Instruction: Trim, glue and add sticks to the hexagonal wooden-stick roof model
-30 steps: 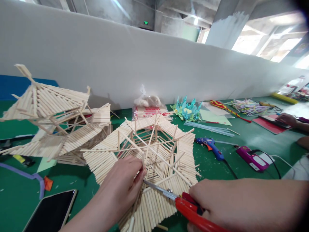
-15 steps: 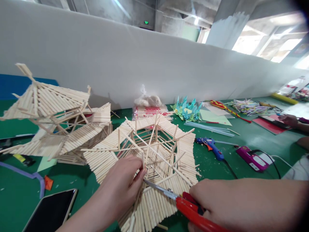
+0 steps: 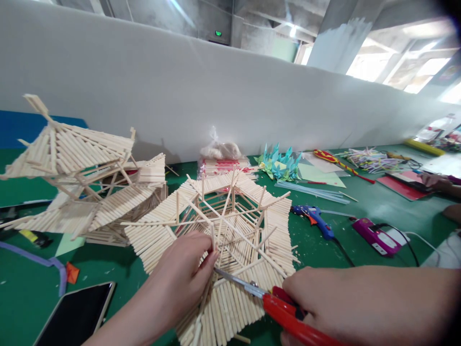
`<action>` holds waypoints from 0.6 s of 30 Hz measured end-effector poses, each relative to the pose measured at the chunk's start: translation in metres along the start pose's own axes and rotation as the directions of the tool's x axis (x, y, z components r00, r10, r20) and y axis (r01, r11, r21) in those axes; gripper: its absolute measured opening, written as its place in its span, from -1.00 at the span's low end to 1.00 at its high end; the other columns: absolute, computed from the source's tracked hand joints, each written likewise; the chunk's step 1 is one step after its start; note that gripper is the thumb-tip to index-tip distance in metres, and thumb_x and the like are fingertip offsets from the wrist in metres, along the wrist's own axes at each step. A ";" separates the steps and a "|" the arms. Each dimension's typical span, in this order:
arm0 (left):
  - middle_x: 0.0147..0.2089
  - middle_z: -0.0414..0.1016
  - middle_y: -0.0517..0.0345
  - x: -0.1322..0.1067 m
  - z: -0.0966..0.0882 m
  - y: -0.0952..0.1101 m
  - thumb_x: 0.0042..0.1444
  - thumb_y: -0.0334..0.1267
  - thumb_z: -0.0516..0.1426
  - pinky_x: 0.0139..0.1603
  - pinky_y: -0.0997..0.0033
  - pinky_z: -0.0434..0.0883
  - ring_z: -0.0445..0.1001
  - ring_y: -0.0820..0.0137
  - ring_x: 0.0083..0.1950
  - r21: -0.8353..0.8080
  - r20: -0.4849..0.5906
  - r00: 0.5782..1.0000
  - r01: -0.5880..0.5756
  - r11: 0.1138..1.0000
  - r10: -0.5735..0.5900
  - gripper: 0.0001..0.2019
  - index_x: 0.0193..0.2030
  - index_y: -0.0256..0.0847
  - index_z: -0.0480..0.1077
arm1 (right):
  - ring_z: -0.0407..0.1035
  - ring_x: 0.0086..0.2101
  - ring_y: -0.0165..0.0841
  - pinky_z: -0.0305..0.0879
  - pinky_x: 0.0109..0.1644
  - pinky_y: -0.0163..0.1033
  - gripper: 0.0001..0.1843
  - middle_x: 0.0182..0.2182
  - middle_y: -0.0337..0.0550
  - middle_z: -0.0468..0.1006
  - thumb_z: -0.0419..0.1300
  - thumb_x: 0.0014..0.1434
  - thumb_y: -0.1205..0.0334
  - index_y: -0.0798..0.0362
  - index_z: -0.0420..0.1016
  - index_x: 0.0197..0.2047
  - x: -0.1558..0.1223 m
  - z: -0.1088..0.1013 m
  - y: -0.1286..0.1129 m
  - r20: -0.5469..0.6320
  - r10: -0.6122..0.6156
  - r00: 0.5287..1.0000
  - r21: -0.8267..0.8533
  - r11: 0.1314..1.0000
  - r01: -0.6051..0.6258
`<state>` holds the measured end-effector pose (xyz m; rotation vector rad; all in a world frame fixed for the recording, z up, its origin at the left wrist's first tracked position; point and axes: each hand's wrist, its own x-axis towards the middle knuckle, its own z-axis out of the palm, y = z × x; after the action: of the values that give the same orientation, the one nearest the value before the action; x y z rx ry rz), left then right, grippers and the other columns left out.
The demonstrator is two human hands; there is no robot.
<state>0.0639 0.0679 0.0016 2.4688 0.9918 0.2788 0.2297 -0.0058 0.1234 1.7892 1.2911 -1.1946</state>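
In front of me lies a star-like roof model (image 3: 237,298) built from thin wooden sticks, with an open lattice in its middle. My left hand (image 3: 190,269) is over its near left part, thumb and forefinger pinched on a short upright wooden stick (image 3: 212,235). My right hand (image 3: 302,298) is closed around the red handles of a pair of scissors (image 3: 284,312). The metal blades point left across the model, and their tip reaches just below my left fingertips. Whether the blades touch the stick is hidden by my left thumb.
A second stick-built pavilion (image 3: 75,154) stands at left. Near it lie a phone (image 3: 79,312) and a utility knife (image 3: 36,237). To the right are a blue glue gun (image 3: 317,218) and a purple power strip (image 3: 376,235). Another person's hand (image 3: 432,180) is at far right.
My hands, the scissors and the stick model show no visible movement. At far right the other person's hand has shifted slightly.
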 end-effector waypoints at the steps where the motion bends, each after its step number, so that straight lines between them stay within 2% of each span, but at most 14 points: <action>1: -0.49 0.25 0.15 0.000 0.000 0.000 0.17 -0.24 -0.14 -0.37 0.33 0.20 0.27 0.33 -0.40 -0.006 0.001 1.000 0.001 1.000 -0.001 -0.72 -0.57 -0.16 0.08 | 0.44 -0.19 -0.09 0.26 -0.23 -0.13 -0.64 -0.16 0.04 0.54 0.06 0.13 0.14 0.04 0.44 -0.03 0.000 0.000 0.001 -0.010 0.004 1.000 0.003 1.000 -0.004; 5: -0.48 0.26 0.15 0.001 -0.001 0.000 0.17 -0.25 -0.15 -0.36 0.33 0.20 0.28 0.34 -0.40 -0.023 0.008 1.000 0.010 1.000 -0.009 -0.72 -0.56 -0.16 0.11 | 0.44 -0.18 -0.09 0.26 -0.21 -0.12 -0.65 -0.16 0.01 0.54 0.05 0.13 0.15 0.02 0.45 -0.04 0.001 0.001 0.002 -0.041 0.010 0.999 0.012 1.000 -0.010; 18: -0.47 0.29 0.12 0.003 -0.002 0.001 0.16 -0.23 -0.16 -0.36 0.31 0.21 0.29 0.32 -0.40 -0.040 0.029 0.999 0.027 0.999 -0.026 -0.72 -0.55 -0.17 0.15 | 0.43 -0.18 -0.09 0.27 -0.20 -0.13 -0.66 -0.17 0.01 0.54 0.07 0.12 0.13 0.03 0.46 -0.06 0.000 0.001 0.002 -0.012 0.022 1.000 0.009 1.000 -0.022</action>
<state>0.0656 0.0698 0.0037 2.4145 0.9969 0.2517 0.2310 -0.0070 0.1230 1.8150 1.2722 -1.1805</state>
